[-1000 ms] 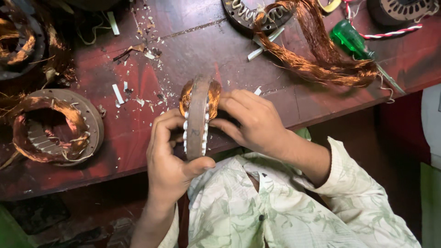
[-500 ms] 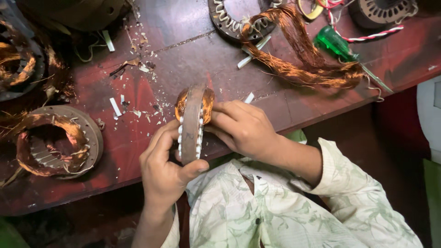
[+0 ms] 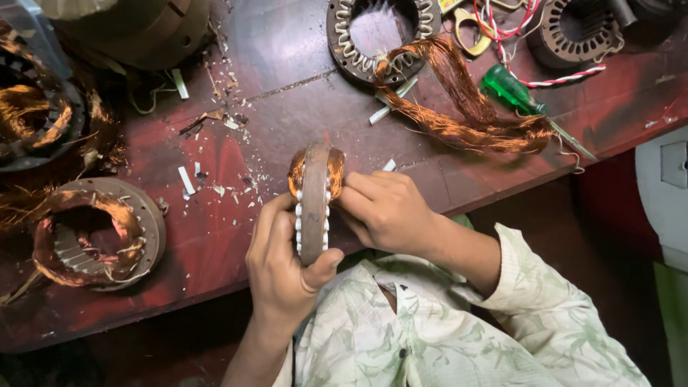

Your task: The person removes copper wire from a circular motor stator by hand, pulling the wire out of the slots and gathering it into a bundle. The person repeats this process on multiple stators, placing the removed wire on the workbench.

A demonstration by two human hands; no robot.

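Observation:
I hold a round motor stator (image 3: 314, 201) on edge over the near edge of the red workbench (image 3: 215, 236). It is a rusty brown ring with copper windings at its top and white insulation strips along its rim. My left hand (image 3: 283, 269) grips its lower rim from below and the left. My right hand (image 3: 383, 211) presses against its right face, fingers on the copper windings.
Another stator with loose copper coils (image 3: 93, 233) lies at the left. A bare stator ring (image 3: 380, 36) and a bundle of pulled copper wire (image 3: 466, 115) lie at the back, beside a green-handled screwdriver (image 3: 519, 97). White paper scraps (image 3: 186, 179) litter the bench.
The stator and both hands keep the same grip. The view has shifted slightly, so the bench items sit lower in the picture.

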